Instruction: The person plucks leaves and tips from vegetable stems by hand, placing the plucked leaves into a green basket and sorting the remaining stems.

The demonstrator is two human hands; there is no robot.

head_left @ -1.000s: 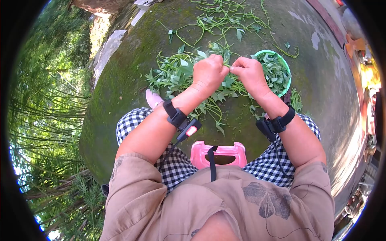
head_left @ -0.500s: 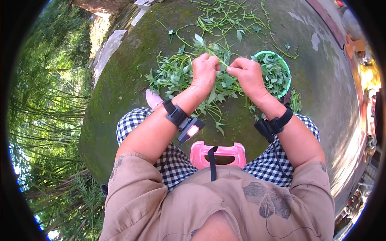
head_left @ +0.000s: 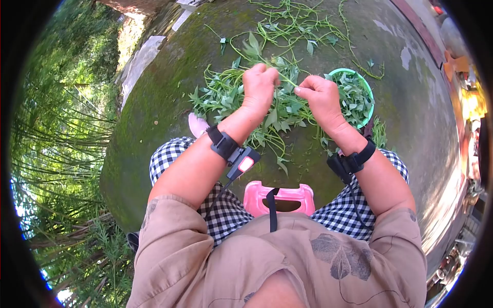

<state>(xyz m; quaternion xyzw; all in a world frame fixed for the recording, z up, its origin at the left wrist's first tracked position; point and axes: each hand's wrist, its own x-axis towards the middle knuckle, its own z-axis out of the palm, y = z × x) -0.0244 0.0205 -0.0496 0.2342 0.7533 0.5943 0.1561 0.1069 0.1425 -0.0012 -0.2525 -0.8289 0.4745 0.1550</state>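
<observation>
A green leafy stem (head_left: 286,78) is stretched between my two hands, its leaves standing up beyond my left hand. My left hand (head_left: 259,88) is closed round the stem. The thumb and fingers of my right hand (head_left: 321,98) pinch its other end. Below and around my hands lies a pile of leafy vines (head_left: 221,95) on the ground. Just to the right of my right hand, a green-rimmed basket (head_left: 371,92) holds loose green leaves (head_left: 353,97).
Bare vine stems (head_left: 298,23) spread over the mossy concrete (head_left: 169,102) beyond the pile. A pink stool (head_left: 251,197) shows between my knees. A small bunch of stems (head_left: 379,132) lies near the basket. Bushes are at the left and assorted objects at the far right.
My hands have moved slightly apart, and more of the stem shows between them. The leaves by my left hand now point up. The view has shifted a little.
</observation>
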